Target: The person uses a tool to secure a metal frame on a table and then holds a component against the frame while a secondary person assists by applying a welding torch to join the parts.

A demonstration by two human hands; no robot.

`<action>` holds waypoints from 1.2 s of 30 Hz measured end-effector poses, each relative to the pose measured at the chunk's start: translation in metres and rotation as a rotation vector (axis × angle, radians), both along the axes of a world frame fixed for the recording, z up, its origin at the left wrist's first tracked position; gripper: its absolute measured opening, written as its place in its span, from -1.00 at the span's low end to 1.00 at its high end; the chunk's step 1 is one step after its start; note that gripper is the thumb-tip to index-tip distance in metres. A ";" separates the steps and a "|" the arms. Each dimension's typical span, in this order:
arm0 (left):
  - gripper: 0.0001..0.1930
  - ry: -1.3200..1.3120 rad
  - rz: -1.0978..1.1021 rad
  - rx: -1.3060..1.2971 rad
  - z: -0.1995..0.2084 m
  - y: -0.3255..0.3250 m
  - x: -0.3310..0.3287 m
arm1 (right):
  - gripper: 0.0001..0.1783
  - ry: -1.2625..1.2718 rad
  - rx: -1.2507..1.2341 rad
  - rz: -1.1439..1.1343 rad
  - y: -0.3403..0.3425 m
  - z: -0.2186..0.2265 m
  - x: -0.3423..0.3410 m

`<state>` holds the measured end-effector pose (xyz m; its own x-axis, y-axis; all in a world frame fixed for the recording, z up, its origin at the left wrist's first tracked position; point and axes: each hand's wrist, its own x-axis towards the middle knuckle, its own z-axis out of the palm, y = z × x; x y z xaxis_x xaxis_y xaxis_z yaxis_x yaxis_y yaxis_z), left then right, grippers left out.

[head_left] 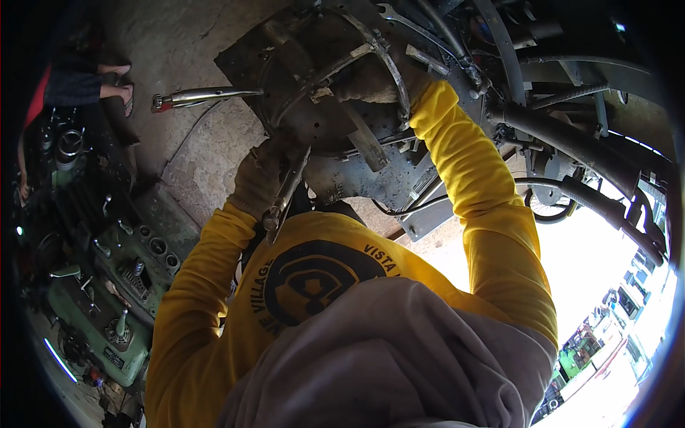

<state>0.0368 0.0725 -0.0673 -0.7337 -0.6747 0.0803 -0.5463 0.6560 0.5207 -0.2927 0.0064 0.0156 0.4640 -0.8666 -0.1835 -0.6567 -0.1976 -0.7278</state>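
Observation:
My left hand (258, 178), in a dark work glove, is at the near left edge of a dark metal plate. Right beside it are metal locking pliers (287, 187), their screw end toward me; the fingers are in shadow, so I cannot tell whether they grip them. My gloved right hand (374, 84) reaches left between curved metal rods (389, 64) over the plate (239, 60). Its fingers are closed near a small pale piece (321, 93) at a rod joint, and what they hold is unclear. Another pair of locking pliers (203, 96) juts from the plate's left edge. A flat metal strip (367, 143) lies nearer me.
A combination wrench (410, 25) lies at the far right of the work. Thick steel tubes (571, 146) and bars crowd the right side. A green machine with levers (118, 324) stands at left. A cable (187, 139) runs over the floor. Another person's sandalled feet (123, 93) show far left.

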 end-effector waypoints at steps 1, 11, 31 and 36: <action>-0.53 0.001 0.000 -0.002 0.006 0.000 -0.003 | -0.57 -0.078 -0.072 0.002 0.003 0.006 -0.001; -0.54 -0.018 0.030 0.097 0.019 -0.001 -0.008 | -0.57 -0.055 -0.190 0.042 0.004 0.010 0.001; -0.57 0.019 0.011 0.125 0.012 -0.005 -0.006 | -0.56 -0.275 -0.166 -0.087 0.000 -0.018 -0.004; -0.54 0.087 0.083 0.224 0.002 -0.001 -0.002 | -0.55 -0.528 -0.072 -0.311 -0.008 -0.021 -0.030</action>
